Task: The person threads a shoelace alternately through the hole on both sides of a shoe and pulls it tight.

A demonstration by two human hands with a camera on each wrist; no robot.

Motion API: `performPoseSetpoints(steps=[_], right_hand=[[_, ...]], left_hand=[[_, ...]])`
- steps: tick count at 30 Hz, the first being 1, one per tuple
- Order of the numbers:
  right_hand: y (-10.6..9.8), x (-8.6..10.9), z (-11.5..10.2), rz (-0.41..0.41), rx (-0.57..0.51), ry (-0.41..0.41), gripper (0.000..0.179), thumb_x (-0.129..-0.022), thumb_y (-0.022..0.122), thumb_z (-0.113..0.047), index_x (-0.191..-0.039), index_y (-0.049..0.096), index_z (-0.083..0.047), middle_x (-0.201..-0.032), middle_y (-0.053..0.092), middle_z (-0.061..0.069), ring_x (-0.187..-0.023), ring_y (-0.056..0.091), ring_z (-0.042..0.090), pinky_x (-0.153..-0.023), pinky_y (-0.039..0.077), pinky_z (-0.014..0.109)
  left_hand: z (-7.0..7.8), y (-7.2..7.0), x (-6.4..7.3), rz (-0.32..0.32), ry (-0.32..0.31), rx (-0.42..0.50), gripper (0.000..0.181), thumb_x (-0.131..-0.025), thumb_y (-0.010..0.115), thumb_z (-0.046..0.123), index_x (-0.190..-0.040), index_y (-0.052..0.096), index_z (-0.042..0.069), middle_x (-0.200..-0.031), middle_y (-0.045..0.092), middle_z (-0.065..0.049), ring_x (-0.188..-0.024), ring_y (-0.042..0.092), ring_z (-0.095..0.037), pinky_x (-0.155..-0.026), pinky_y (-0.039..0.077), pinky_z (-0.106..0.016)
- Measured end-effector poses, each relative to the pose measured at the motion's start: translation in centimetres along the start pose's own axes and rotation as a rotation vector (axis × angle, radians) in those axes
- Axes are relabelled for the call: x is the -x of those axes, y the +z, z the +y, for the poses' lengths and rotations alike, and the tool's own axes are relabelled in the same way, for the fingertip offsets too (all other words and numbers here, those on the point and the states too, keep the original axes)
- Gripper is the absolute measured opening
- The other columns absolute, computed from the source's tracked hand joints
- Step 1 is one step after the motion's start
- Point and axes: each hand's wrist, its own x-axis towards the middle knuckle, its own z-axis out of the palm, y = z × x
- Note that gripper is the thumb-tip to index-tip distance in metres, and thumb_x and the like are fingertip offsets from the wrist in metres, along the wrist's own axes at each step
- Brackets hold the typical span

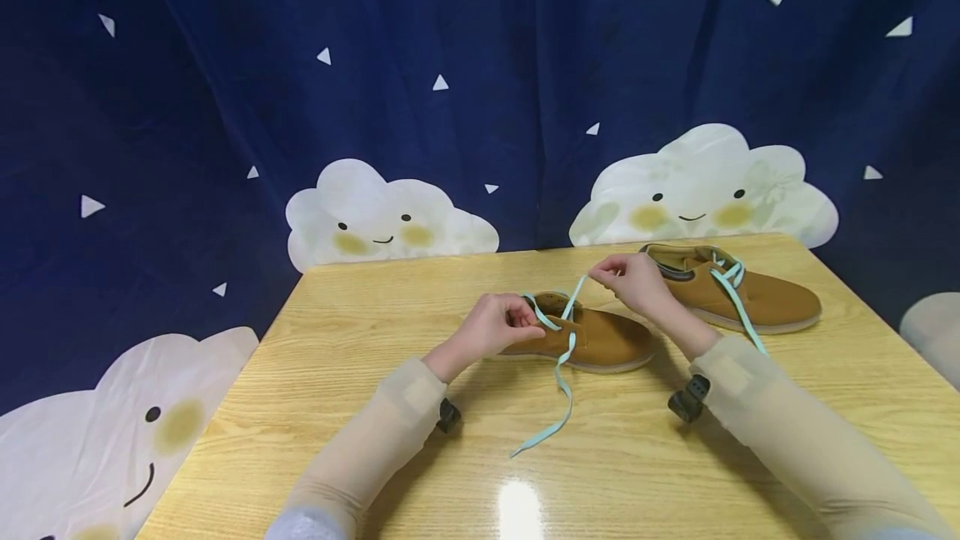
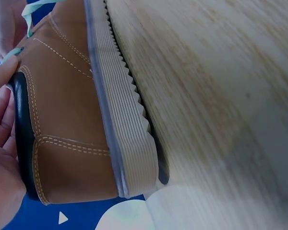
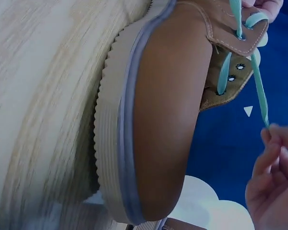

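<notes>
A brown lace-up shoe (image 1: 618, 340) stands upright on the table, its toe to the right. My left hand (image 1: 498, 323) holds it by the collar, with the thumb on the outer flap near the top eyelets and the other fingers (image 2: 1, 117) inside the opening. Above the shoe, my right hand (image 1: 637, 280) pinches the end of a mint-green shoelace (image 3: 260, 91). That strand runs taut up from the eyelets. The lace's other end (image 1: 564, 390) hangs over the near side and lies loosely curved on the wood. Some eyelets (image 3: 232, 78) show on the inner flap.
A second brown shoe (image 1: 780, 298) with a mint lace stands at the table's back right, partly behind my right forearm. The wooden table (image 1: 360, 315) reaches back to a dark blue curtain (image 1: 480, 132) printed with clouds and triangles.
</notes>
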Motion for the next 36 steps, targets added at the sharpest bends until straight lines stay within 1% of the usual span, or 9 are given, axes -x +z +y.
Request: performPoseSetpoints(steps=[2,4,8,11,15,18,24,29,36], right_hand=[[0.1,0.1,-0.2,-0.031,-0.013,-0.014,0.019,-0.092,0.069,-0.017,-0.090,0.073,0.001,-0.062,0.058,0.003,-0.053,0.050,0.015,-0.050,0.039,0.028],[0.4,0.2,-0.4,-0.086,-0.032,-0.034,0.017,-0.092,0.069,-0.017,-0.090,0.074,-0.001,-0.064,0.059,0.003,-0.052,0.051,0.015,-0.050,0.040,0.028],[1.1,0.4,-1.2,-0.188,-0.061,-0.054,0.013,-0.091,0.069,-0.015,-0.090,0.075,-0.003,-0.067,0.062,0.004,-0.053,0.053,0.015,-0.049,0.042,0.028],[1.5,0.4,-1.7,-0.228,-0.078,-0.046,0.013,-0.092,0.068,-0.015,-0.090,0.075,-0.003,-0.068,0.063,0.005,-0.055,0.054,0.016,-0.049,0.042,0.027],[2.0,0.3,-1.9,-0.263,-0.095,-0.044,0.014,-0.093,0.067,-0.015,-0.090,0.075,-0.004,-0.071,0.065,0.004,-0.056,0.055,0.016,-0.050,0.043,0.027],[2.4,0.3,-1.8,-0.277,-0.116,-0.046,0.014,-0.093,0.068,-0.014,-0.090,0.075,-0.003,-0.072,0.066,0.003,-0.055,0.055,0.016,-0.050,0.044,0.027],[2.7,0.3,-1.5,-0.267,-0.161,-0.039,0.014,-0.092,0.068,-0.012,-0.092,0.075,-0.001,-0.074,0.068,0.005,-0.057,0.057,0.017,-0.052,0.047,0.027],[2.6,0.4,-1.2,-0.249,-0.163,-0.028,0.015,-0.092,0.068,-0.011,-0.093,0.075,0.002,-0.076,0.070,0.009,-0.059,0.060,0.019,-0.054,0.049,0.029],[2.6,0.4,-1.4,-0.260,-0.136,-0.031,0.017,-0.093,0.067,-0.014,-0.094,0.076,0.000,-0.071,0.068,0.002,-0.056,0.057,0.017,-0.050,0.045,0.027]], left_hand=[[0.0,0.0,0.0,-0.011,0.012,-0.018,0.011,-0.086,0.076,0.018,-0.080,0.072,0.011,-0.071,0.063,0.008,-0.058,0.053,-0.004,-0.055,0.045,-0.021],[-0.1,-0.1,0.0,-0.017,0.017,-0.028,0.012,-0.091,0.071,0.018,-0.082,0.073,0.011,-0.072,0.063,0.007,-0.058,0.053,-0.004,-0.056,0.046,-0.021],[-0.2,-0.5,-0.1,-0.019,0.013,-0.012,0.017,-0.097,0.062,0.014,-0.087,0.074,0.008,-0.076,0.063,0.005,-0.059,0.052,-0.005,-0.056,0.045,-0.022],[-0.2,-0.6,-0.3,-0.015,0.007,-0.022,0.015,-0.097,0.061,0.011,-0.091,0.074,0.006,-0.079,0.065,0.003,-0.061,0.054,-0.005,-0.058,0.046,-0.021],[0.0,-0.7,-0.8,-0.004,-0.019,-0.049,0.012,-0.094,0.065,0.009,-0.096,0.075,0.003,-0.084,0.070,-0.002,-0.068,0.061,-0.005,-0.062,0.049,-0.019],[0.2,-0.5,-1.1,-0.005,-0.055,-0.068,0.012,-0.093,0.067,0.009,-0.097,0.075,0.003,-0.086,0.072,-0.003,-0.072,0.064,-0.005,-0.064,0.050,-0.018],[0.5,-0.3,-1.5,-0.002,-0.139,-0.064,0.011,-0.093,0.067,0.012,-0.094,0.076,0.006,-0.081,0.071,0.000,-0.063,0.059,-0.005,-0.059,0.048,-0.020],[0.6,-0.3,-1.4,0.011,-0.146,-0.063,0.009,-0.091,0.069,0.010,-0.086,0.075,0.007,-0.076,0.069,0.002,-0.062,0.058,-0.005,-0.058,0.047,-0.020],[0.7,-0.3,-1.4,0.020,-0.143,-0.067,0.008,-0.090,0.071,0.010,-0.085,0.075,0.006,-0.076,0.069,0.001,-0.063,0.058,-0.004,-0.058,0.048,-0.019]])
